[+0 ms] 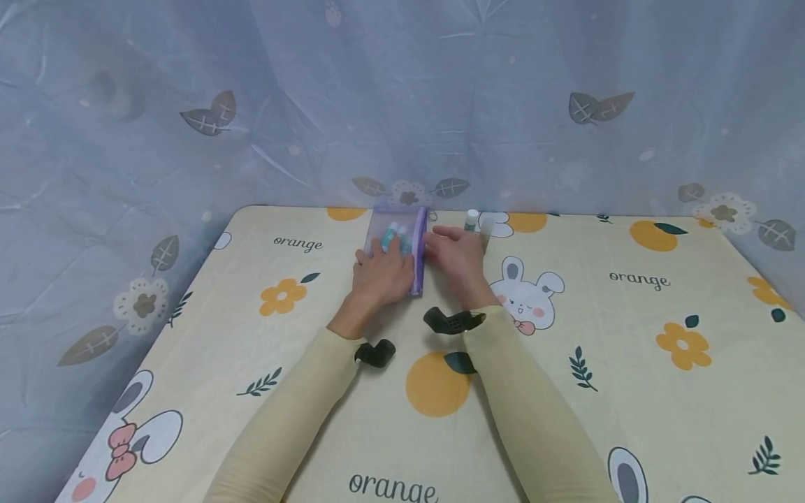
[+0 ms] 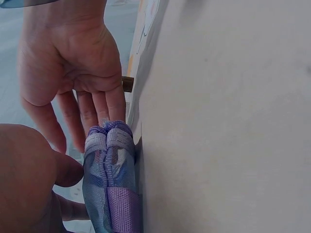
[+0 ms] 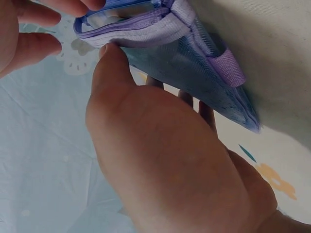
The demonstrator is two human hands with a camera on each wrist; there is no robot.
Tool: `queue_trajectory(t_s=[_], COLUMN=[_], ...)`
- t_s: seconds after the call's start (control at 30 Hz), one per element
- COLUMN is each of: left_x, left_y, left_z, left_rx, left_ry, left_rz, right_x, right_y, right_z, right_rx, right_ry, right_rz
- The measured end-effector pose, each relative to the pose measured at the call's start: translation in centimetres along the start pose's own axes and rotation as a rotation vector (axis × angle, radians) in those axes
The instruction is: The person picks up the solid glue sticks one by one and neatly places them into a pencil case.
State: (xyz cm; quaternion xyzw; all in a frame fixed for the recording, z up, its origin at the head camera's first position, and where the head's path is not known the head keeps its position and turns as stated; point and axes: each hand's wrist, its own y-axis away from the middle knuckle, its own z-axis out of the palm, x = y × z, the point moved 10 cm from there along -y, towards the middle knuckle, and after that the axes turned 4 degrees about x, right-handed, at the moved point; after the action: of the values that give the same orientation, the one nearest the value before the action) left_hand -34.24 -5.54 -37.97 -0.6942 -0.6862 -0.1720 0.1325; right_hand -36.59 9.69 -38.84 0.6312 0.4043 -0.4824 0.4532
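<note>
My left hand [image 1: 382, 272] lies over a purple mesh zip pouch [image 1: 380, 220] and holds it. In the right wrist view its thumb presses at the pale zip rim [image 3: 146, 36], and other fingertips show past the mesh. Through the mesh show small teal-and-white tubes [image 1: 390, 235], their exact kind unclear. Across the pouch mouth is my right hand [image 1: 455, 255], fingers extended toward the zip edge. The left wrist view shows its palm [image 2: 90, 58] with nothing in it. Whether its fingertips touch the rim I cannot tell.
Just beyond the right hand stand a small white-capped tube [image 1: 471, 220] and another pale tube [image 1: 487, 227]. A patterned cream cloth [image 1: 352, 419] covers the table. Behind it hangs a grey-blue curtain [image 1: 402, 105], close to the pouch's far end.
</note>
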Motion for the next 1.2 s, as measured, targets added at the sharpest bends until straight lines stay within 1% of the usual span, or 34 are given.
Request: queue_trajectory(t_s=[0.17, 0.4, 0.57, 0.67, 0.83, 1.2], left_x=[0.0, 0.0, 0.0, 0.0, 0.0, 0.0], left_y=[0.0, 0.0, 0.0, 0.0, 0.0, 0.0], left_z=[-0.1, 0.0, 0.1, 0.1, 0.2, 0.2], left_rx=[0.009, 0.006, -0.006, -0.009, -0.009, -0.008], left_ry=[-0.001, -0.002, -0.002, -0.002, 0.001, -0.006], left_rz=[0.004, 0.006, 0.002, 0.002, 0.002, 0.005], right_x=[-0.7, -1.7, -2.4, -2.9, -3.6, -5.3], right_y=[0.0, 0.0, 0.0, 0.1, 0.3, 0.9], right_z=[-0.2, -0.4, -0.4, -0.5, -0.8, -1.5], right_rx=[-0.009, 0.0, -0.018, -0.023, -0.024, -0.009], right_ry=[-0.04, -0.029, -0.065, -0.045, -0.013, -0.024], right_rz=[-0.051, -0.117, -0.153, -0.176, -0.199, -0.238])
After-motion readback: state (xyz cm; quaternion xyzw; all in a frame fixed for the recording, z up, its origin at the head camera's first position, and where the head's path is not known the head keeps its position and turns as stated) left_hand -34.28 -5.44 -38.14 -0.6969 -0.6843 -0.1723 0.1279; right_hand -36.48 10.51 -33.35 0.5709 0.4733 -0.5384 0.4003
